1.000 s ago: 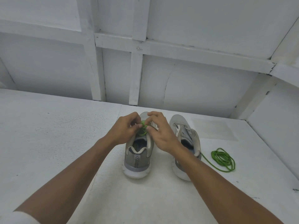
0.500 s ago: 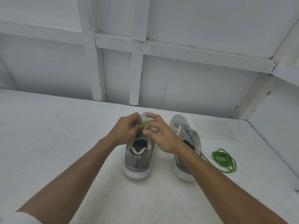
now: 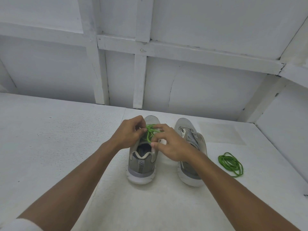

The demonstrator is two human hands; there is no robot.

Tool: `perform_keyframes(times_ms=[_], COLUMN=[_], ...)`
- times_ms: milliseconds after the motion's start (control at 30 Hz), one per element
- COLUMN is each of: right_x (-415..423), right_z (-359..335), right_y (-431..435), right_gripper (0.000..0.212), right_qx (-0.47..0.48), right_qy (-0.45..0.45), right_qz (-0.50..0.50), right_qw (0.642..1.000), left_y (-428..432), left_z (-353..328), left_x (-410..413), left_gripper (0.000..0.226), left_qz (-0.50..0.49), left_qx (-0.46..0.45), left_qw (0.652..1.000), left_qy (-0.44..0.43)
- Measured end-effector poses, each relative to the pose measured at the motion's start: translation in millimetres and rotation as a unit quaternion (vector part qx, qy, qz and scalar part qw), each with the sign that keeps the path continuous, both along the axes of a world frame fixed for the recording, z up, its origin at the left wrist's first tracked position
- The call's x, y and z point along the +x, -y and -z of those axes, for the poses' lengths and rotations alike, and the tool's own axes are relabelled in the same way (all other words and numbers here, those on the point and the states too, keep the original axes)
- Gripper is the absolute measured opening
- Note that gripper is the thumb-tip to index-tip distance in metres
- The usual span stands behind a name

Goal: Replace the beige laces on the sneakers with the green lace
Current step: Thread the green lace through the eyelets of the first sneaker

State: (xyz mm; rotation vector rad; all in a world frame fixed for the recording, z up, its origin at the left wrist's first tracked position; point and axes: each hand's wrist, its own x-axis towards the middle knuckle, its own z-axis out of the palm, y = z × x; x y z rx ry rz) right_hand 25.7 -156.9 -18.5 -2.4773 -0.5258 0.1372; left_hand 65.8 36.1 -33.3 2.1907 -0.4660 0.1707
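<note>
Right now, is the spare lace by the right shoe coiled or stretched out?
Coiled: the spare lace lies in loose loops beside the right shoe.

a bare, purpose-built booth or stall of painted timber rather than a lived-in room; which kind of building it stands in cannot be told. the back wall (image 3: pixel 208 90) is flat white board framed by upright battens (image 3: pixel 140 80) and a horizontal rail (image 3: pixel 183 52), with a slanting brace (image 3: pixel 260 100) where the right side wall (image 3: pixel 283 122) meets it. a thin crack (image 3: pixel 170 92) runs down one panel. the work surface (image 3: pixel 58 139) is rough, white-painted board with a paler square patch (image 3: pixel 220 132).
</note>
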Motion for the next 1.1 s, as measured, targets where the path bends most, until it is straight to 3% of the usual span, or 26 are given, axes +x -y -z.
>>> perform_keyframes(times_ms=[167, 333, 600, 767, 933, 1100], right_x=[-8, -8, -12, -9, -2, -2], right_z=[-2, -7, -11, -15, -11, -7], right_y=[11, 8, 15, 10, 11, 21], right_gripper=[0.019, 0.021, 0.03, 0.036, 0.022, 0.03], right_qx=[-0.023, -0.107, -0.164, -0.16, -0.129, -0.199], right_qy=[0.031, 0.074, 0.092, 0.089, 0.088, 0.11], right_qz=[0.031, 0.02, 0.02, 0.047, 0.003, -0.016], right_qw=[0.999, 0.991, 0.982, 0.982, 0.988, 0.974], left_y=[-10, -11, 7, 7, 0, 1], left_z=[-2, -3, 5, 2, -2, 5], left_x=[5, 6, 2, 1, -2, -4], left_gripper=[0.008, 0.009, 0.009, 0.007, 0.007, 0.006], left_qz=[-0.014, -0.039, -0.134, -0.112, -0.103, -0.171], left_qx=[-0.037, -0.069, -0.205, -0.192, -0.149, -0.248], left_qw=[0.998, 0.992, 0.946, 0.954, 0.968, 0.929], left_qy=[-0.053, -0.094, -0.212, -0.199, -0.171, -0.217])
